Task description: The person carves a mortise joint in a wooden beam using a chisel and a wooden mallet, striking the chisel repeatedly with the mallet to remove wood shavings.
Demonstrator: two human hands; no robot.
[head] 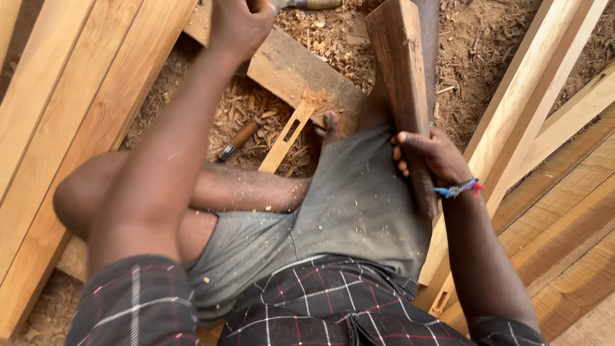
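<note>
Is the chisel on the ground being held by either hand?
No. The chisel lies loose in the shavings; the right hand grips a dark plank.

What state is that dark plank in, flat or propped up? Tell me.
Propped up, tilted: the dark plank rises off the ground, gripped at its lower edge by the right hand.

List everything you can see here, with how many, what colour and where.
dark plank: one, brown, upright at right, gripped
slotted strip: one, pale, on the shavings
chisel: one, brown handle, left of the strip
flat board: one, brown, under the strip's far end
long planks: several, pale, left side
wood frame: one, pale, right side
shavings: many, tan, centre ground
left hand: raised, gripping a tool at top
right hand: holds the dark plank
</note>
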